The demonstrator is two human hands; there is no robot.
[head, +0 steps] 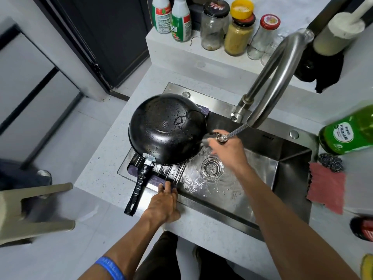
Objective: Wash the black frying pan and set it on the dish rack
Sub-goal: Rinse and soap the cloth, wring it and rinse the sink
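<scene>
Water is seen running over the steel sink around the drain; in the single head view, the black frying pan is found upside down on the dish rack, a ribbed roll-up mat laid across the left end of the sink; the pan's wet, beaded underside is turned upward, and its handle is pointed toward the person, out over the near edge of the surface.

The left hand is laid on the near edge of the rack, just beside the handle but apart from it; its fingers are held fairly straight and nothing is grasped. The right hand is wrapped around the pull-out spray head, whose hose is drawn from the curved faucet; the nozzle is held close to the right rim of the pan, and whether the stream is striking the pan or only the basin cannot be told because of blur.

A green detergent bottle, a steel scourer and a pink cloth are left on the right of the sink; jars and bottles are ranged on the ledge behind.

Washing is judged largely done, since the pan is already placed on the rack; what seems left is a last rinse, the spray head being returned, and the water being shut off.
</scene>
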